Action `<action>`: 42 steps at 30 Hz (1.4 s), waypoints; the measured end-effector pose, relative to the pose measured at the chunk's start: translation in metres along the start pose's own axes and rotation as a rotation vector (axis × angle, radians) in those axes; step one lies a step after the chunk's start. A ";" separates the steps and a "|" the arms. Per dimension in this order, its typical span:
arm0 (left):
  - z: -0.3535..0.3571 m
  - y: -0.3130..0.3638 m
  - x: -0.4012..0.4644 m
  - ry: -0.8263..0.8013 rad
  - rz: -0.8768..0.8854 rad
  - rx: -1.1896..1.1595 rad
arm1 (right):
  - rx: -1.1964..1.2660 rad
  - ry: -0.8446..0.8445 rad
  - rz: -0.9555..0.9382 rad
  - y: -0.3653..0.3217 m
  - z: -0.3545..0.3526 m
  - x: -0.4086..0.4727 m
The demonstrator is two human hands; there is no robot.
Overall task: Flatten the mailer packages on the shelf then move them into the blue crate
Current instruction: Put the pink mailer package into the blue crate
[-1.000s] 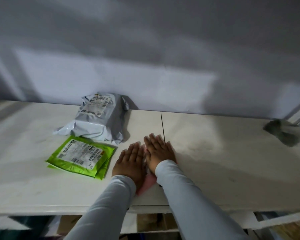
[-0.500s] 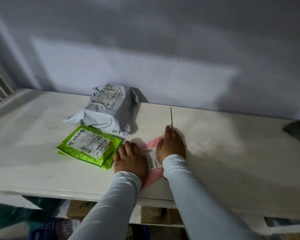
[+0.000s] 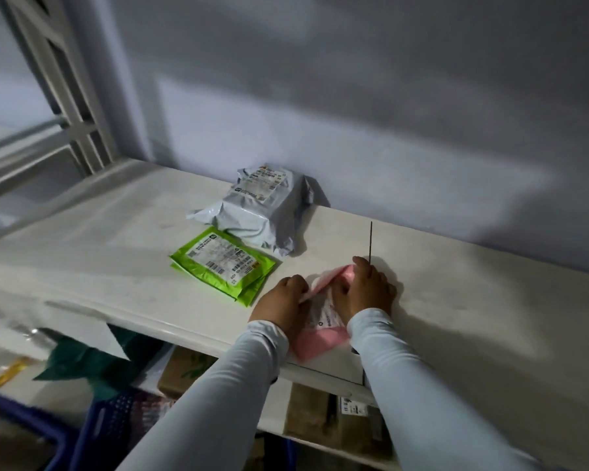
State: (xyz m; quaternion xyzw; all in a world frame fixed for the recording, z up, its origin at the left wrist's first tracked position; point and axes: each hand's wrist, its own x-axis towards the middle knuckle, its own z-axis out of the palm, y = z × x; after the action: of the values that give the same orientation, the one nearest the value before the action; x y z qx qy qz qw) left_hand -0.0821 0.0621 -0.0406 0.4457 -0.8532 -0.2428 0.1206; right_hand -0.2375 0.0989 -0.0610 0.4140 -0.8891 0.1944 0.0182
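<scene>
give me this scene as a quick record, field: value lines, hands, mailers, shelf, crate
left hand: fingers curled, grips the left edge of the pink mailer
right hand: grips the far right part of the pink mailer
pink mailer: on the shelf front edge, far end lifted, label up
green mailer: flat on the shelf, label up, left of the hands
grey mailer: puffy, behind the green one, by the wall
shelf: white
blue crate: below left, partly in view
</scene>
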 end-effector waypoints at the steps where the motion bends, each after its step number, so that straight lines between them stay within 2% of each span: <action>1: -0.006 -0.003 -0.008 0.049 -0.002 -0.056 | 0.013 0.022 -0.034 0.000 -0.002 -0.006; 3: -0.017 -0.014 -0.022 0.140 -0.010 -0.172 | 0.045 0.089 -0.070 -0.002 -0.004 -0.018; 6: -0.028 -0.034 -0.043 0.238 -0.050 -0.351 | 0.067 0.064 -0.035 -0.017 -0.002 -0.037; 10: -0.046 -0.075 -0.072 0.285 -0.127 -0.681 | 0.198 0.114 0.043 -0.062 0.005 -0.072; 13: -0.061 -0.127 -0.101 0.362 -0.192 -0.538 | 0.340 0.121 0.009 -0.112 0.017 -0.115; 15: -0.072 -0.154 -0.117 0.397 -0.238 -0.388 | 0.284 0.146 -0.101 -0.134 0.028 -0.142; 20: -0.102 -0.236 -0.166 0.370 -0.410 -0.363 | 0.161 0.249 -0.194 -0.194 0.064 -0.226; 21: -0.103 -0.249 -0.173 0.358 -0.425 -0.366 | 0.185 0.204 -0.190 -0.199 0.071 -0.242; 23: -0.103 -0.279 -0.191 0.334 -0.471 -0.387 | 0.354 -0.015 -0.059 -0.214 0.093 -0.275; 26: -0.090 -0.311 -0.212 0.265 -0.500 -0.474 | 0.702 -0.480 0.355 -0.236 0.116 -0.299; 28: -0.082 -0.325 -0.225 0.253 -0.526 -0.496 | 0.896 -0.611 0.548 -0.247 0.129 -0.302; 30: -0.074 -0.339 -0.240 0.274 -0.585 -0.493 | 0.852 -0.737 0.630 -0.257 0.136 -0.302; 33: -0.066 -0.347 -0.251 0.270 -0.692 -0.501 | 0.739 -0.804 0.645 -0.256 0.149 -0.300; 36: -0.040 -0.367 -0.262 0.274 -0.958 -0.659 | 0.674 -0.855 0.674 -0.249 0.178 -0.306; 38: -0.005 -0.390 -0.273 0.196 -1.130 -0.697 | 0.655 -0.911 0.750 -0.240 0.212 -0.315; 42: 0.053 -0.411 -0.290 0.107 -1.263 -0.763 | 0.626 -0.986 0.853 -0.215 0.271 -0.331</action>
State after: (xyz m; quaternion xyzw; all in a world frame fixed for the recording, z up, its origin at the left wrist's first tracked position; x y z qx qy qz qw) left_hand 0.3502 0.1164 -0.2972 0.7901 -0.2832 -0.5237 0.1460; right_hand 0.1744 0.1177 -0.3046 0.0564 -0.7806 0.2209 -0.5820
